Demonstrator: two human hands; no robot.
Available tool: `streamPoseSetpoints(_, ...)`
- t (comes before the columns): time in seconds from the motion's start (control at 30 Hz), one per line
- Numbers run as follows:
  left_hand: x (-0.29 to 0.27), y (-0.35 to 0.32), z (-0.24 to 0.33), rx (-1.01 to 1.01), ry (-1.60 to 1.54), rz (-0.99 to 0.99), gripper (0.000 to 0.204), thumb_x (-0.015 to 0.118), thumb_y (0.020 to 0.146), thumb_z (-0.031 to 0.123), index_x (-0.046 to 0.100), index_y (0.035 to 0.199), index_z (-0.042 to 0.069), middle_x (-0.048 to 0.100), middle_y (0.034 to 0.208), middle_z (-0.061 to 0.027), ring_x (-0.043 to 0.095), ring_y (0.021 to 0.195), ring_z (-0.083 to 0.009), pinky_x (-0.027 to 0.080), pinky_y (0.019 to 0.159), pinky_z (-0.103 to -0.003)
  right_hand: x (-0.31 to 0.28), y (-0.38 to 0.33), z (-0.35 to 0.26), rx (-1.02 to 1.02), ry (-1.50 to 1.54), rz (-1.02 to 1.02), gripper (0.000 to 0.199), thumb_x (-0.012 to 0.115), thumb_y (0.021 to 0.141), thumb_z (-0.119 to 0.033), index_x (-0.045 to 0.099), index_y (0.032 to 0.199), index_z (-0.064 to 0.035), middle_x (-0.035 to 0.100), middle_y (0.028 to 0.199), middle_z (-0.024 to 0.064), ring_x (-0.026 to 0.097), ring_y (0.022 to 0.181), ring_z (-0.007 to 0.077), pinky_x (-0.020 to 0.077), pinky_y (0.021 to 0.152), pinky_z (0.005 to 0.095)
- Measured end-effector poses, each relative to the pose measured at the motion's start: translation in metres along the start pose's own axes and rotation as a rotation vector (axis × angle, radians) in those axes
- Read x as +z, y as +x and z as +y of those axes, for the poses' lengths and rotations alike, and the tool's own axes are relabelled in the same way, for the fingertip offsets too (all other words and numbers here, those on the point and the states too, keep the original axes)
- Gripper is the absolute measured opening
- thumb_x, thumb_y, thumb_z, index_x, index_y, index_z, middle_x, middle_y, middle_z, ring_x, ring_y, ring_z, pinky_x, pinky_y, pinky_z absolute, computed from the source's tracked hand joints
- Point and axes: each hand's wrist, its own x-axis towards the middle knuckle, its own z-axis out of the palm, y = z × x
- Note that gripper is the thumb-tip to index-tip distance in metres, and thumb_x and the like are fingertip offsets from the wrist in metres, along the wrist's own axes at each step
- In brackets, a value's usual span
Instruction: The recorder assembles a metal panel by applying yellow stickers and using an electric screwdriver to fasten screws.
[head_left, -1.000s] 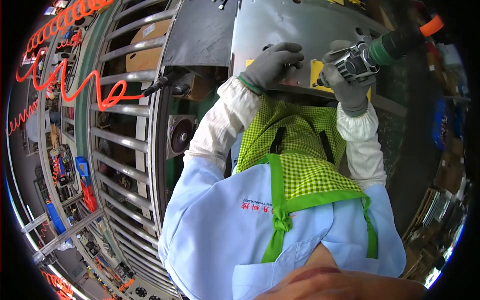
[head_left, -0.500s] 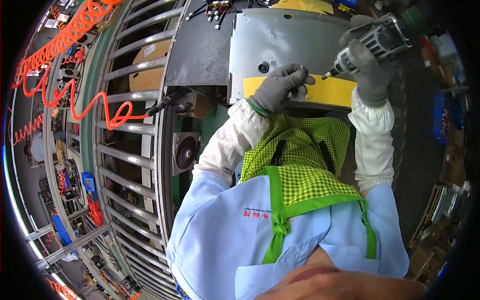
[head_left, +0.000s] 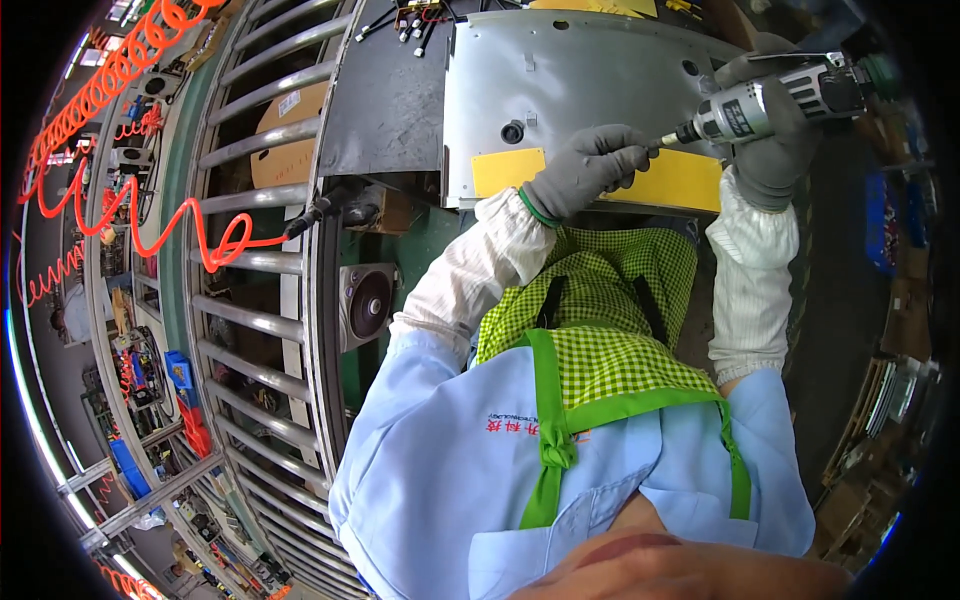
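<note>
From the head view, the right hand, in a grey knit glove, has its grip wrapped fully around the barrel of a grey-and-black pneumatic screwdriver, held nearly level with its bit pointing left. The left hand, also in a grey glove, is curled with its fingertips pinched right at the bit's tip; whether they hold a small screw there I cannot tell. Both hands work at the near edge of a large flat sheet-metal panel in dull silver, which lies on the tabletop and carries a yellow rectangular label strip along that edge. The tool looks rigid and fairly heavy for 1 hand, its ribbed barrel being the natural place to hold it. The panel looks stiff, thin and likely sharp-edged. A coiled orange air hose hangs to the left beside a steel roller rack.
</note>
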Motion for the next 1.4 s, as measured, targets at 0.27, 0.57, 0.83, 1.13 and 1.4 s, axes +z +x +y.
streamPoseSetpoints(0.27,0.026,0.031,-0.006,-0.188,0.127,-0.19,0.028,0.058,0.095,0.023,0.064,0.112,0.002,0.063,0.081,-0.003,0.055,0.069,-0.009,0.046,0.062,-0.024,-0.042,-0.018,-0.012,0.071,-0.06,-0.026,0.039,0.059,0.084,-0.009,0.054,0.122,-0.0001,0.066,0.101,0.0103,0.065,0.09,0.0201,0.0552,0.078,0.0327)
streamPoseSetpoints(0.57,0.084,0.084,-0.033,0.081,0.873,-0.344,0.045,0.072,0.077,0.027,0.064,0.118,0.011,0.068,0.094,-0.0166,0.065,0.088,-0.035,0.051,0.08,-0.042,-0.092,-0.059,-0.021,-0.165,-0.915,0.148,0.035,0.073,0.07,-0.001,0.063,0.103,-0.0002,0.067,0.088,0.005,0.064,0.078,0.0107,0.052,0.071,0.0266)
streamPoseSetpoints(0.83,0.094,0.093,-0.046,0.092,1.078,-0.392,0.047,0.071,0.076,0.025,0.062,0.118,0.007,0.068,0.094,-0.0178,0.065,0.089,-0.0352,0.052,0.078,-0.041,-0.096,-0.075,-0.023,0.028,-0.513,0.28,0.032,0.075,0.071,-0.001,0.063,0.102,-0.0019,0.068,0.089,0.0033,0.064,0.079,0.0089,0.0525,0.069,0.0252)
streamPoseSetpoints(1.13,0.104,0.084,-0.036,0.086,1.105,-0.362,0.044,0.07,0.076,0.024,0.063,0.117,0.009,0.068,0.09,-0.0169,0.064,0.087,-0.0362,0.051,0.076,-0.044,-0.087,-0.083,-0.035,0.247,0.367,0.485,0.044,0.066,0.073,0.001,0.051,0.114,0.002,0.066,0.089,0.0105,0.066,0.081,0.0164,0.0552,0.068,0.0291)
streamPoseSetpoints(1.4,0.107,0.07,-0.038,0.108,1.436,-0.161,0.027,0.067,0.081,0.032,0.065,0.096,0.01,0.066,0.082,-0.0131,0.065,0.082,-0.0331,0.052,0.071,-0.044,-0.107,-0.108,-0.018,0.263,0.235,0.325,0.036,0.065,0.083,-0.003,0.052,0.117,0.0008,0.063,0.098,0.0091,0.063,0.079,0.0121,0.0518,0.065,0.0256)
